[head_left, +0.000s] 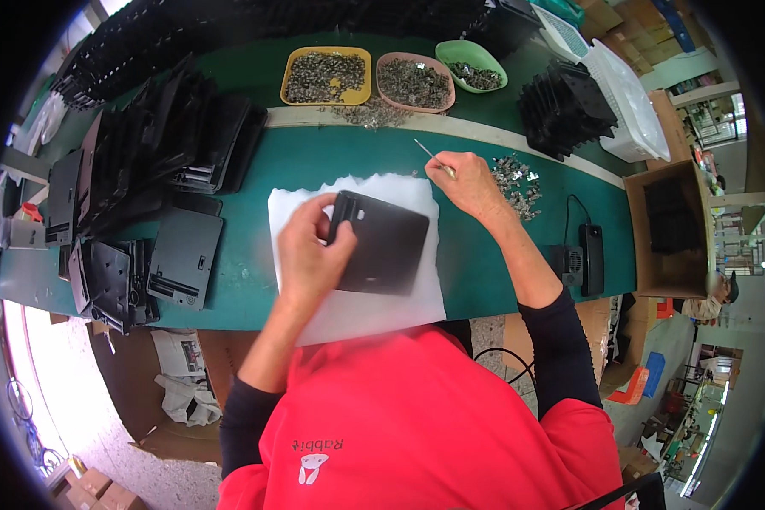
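Observation:
My left hand (pixel 308 255) is closed on the left edge of a flat black plastic panel (pixel 387 246), tilted above a white foam sheet (pixel 416 310). The panel has a small cutout near its upper left corner. In my right hand (pixel 467 183) is a thin pointed metal tool (pixel 425 150), its tip toward the far left; most of its grip is hidden by my fingers. Just right of that hand, a loose heap of small metal parts (pixel 518 183) lies on the green table (pixel 484 272).
Yellow (pixel 368 93), pink (pixel 446 104) and green (pixel 495 59) trays of small parts stand at the back. Stacked black panels (pixel 178 263) crowd the left. At right are more black parts (pixel 565 110), a white basket (pixel 642 127), a black corded device (pixel 592 259) and an open cardboard box (pixel 654 276).

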Demonstrator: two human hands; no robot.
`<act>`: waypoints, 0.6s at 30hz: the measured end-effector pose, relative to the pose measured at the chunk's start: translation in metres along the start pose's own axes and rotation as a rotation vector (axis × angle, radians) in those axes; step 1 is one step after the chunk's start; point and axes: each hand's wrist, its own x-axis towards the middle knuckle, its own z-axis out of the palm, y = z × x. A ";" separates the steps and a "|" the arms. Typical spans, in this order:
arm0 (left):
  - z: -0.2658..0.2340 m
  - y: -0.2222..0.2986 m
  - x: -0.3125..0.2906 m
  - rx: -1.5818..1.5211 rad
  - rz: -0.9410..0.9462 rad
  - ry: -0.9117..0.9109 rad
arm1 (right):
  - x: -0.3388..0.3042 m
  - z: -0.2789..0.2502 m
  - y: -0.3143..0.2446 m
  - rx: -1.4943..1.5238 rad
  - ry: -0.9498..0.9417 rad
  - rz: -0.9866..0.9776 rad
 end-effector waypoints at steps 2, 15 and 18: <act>-0.019 0.001 0.025 -0.043 0.014 -0.126 | 0.001 0.009 0.010 0.063 0.031 -0.047; 0.032 0.050 0.071 0.681 0.592 -0.662 | 0.004 0.029 0.010 0.314 0.168 -0.136; 0.035 0.034 0.055 0.294 0.328 -0.309 | -0.019 0.007 -0.014 0.599 0.025 -0.017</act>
